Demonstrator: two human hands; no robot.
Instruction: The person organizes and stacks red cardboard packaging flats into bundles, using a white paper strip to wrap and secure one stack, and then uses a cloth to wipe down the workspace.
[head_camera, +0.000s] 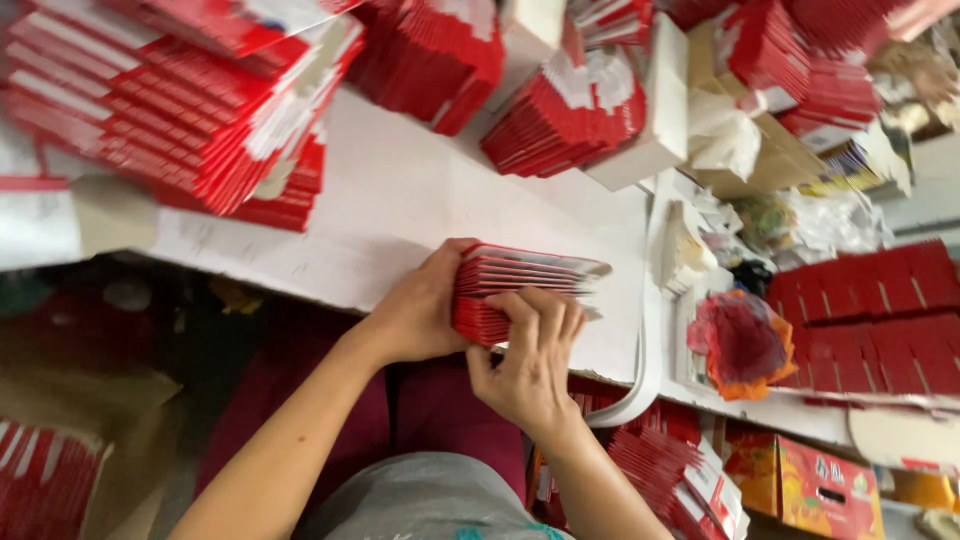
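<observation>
A thin stack of red envelopes (520, 290) with white edges lies flat at the near edge of the white surface (400, 210), its layers fanned slightly apart at the right end, pressed between the left hand (425, 310) and right hand (530, 360).

The right hand (530, 365) covers part of the red card stack (520, 285); the far piles (180, 110) are blurred.

You have a single view, from the camera on your head, looking steeply down and close over the white table (400, 200) edge (the picture sits rolled sideways), with your lap and forearms filling the lower frame.
</observation>
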